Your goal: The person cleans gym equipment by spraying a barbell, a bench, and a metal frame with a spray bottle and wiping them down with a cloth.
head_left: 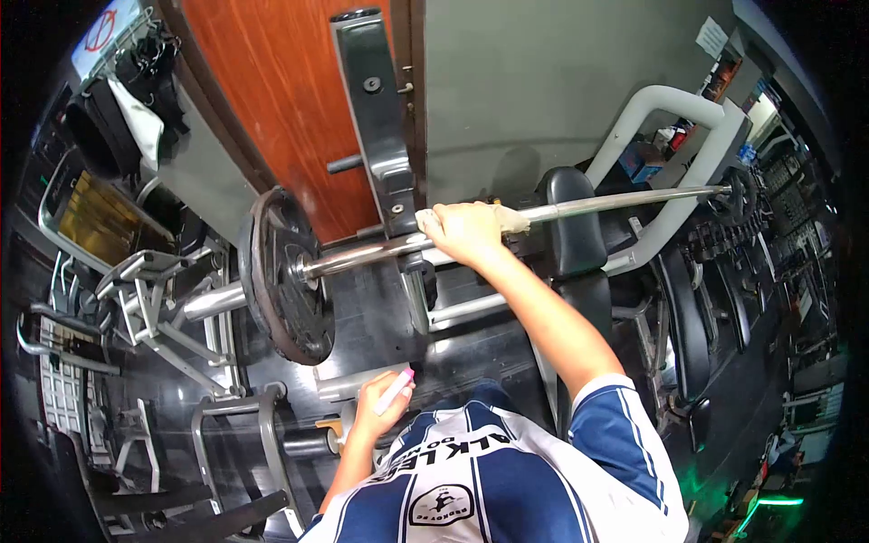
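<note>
A long steel barbell [597, 204] runs across the view, bearing a black weight plate [272, 276] near its left end and another plate [740, 195] at the far right. My right hand [466, 233] is closed over the bar, pressing a crumpled pale cloth [514, 220] against it; the cloth shows on both sides of the fingers. Lower down, close to my body, my left hand [380, 407] is wrapped round a slim white bottle with a pink top [395, 392]. Its lower part is hidden by the palm.
Behind the bar stands a black upright post [376, 109] before a reddish-brown door [272, 100]. A padded black bench [576, 222] with a thick grey frame [665, 95] is beyond the bar. Metal gym machines [149, 299] fill the left; dumbbells [724, 240] line the right.
</note>
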The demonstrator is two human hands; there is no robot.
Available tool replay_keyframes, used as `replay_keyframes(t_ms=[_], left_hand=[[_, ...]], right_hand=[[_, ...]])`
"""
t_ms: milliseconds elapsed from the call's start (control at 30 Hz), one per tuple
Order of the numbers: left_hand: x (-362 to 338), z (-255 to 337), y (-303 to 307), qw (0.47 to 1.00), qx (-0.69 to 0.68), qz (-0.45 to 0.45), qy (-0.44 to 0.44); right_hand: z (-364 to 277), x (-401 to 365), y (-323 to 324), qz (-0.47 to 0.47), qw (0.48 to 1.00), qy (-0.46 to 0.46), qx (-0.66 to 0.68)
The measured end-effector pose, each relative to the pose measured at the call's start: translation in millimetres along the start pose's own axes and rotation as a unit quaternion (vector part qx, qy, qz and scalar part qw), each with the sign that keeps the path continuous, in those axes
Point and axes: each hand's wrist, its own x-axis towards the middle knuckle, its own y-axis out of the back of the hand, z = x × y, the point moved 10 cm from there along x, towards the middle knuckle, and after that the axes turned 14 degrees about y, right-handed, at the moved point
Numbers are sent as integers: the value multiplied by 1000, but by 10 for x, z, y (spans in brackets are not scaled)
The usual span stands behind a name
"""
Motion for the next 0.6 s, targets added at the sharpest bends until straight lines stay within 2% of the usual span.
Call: replay_keyframes(t_ms=[67, 133, 200, 233, 267, 333, 400, 467, 533, 600], left_hand=[[13, -4, -14, 1000, -10, -10, 25], [27, 36, -25, 1000, -10, -5, 8], [44, 13, -16, 1000, 6, 4, 12], [48, -3, -17, 1000, -4, -1, 26], [55, 1, -17, 1000, -2, -2, 26], [50, 53, 31, 1000, 7, 12, 4], [65, 17, 48, 999, -10, 31, -11], [37, -48, 30, 998, -34, 45, -26], [65, -164, -5, 995, -88, 52, -3], [96, -84, -91, 995, -92, 46, -7]], right_hand=[[-129, -196, 97, 125, 989, 58, -59], [-198, -433, 127, 214, 975, 61, -4], [-261, -651, 82, 256, 964, 74, -10], [-210, -738, -33, 228, 971, 52, 43], [-228, -835, -21, 229, 971, 51, 44], [-196, -1051, -9, 253, 952, 38, 168], [10, -1392, -505, 195, 954, -21, 228], [202, -1760, -790, 90, 929, -161, 322], [363, -2234, -1292, 56, 893, -256, 367], [227, -2632, -1550, 101, 880, -223, 406]])
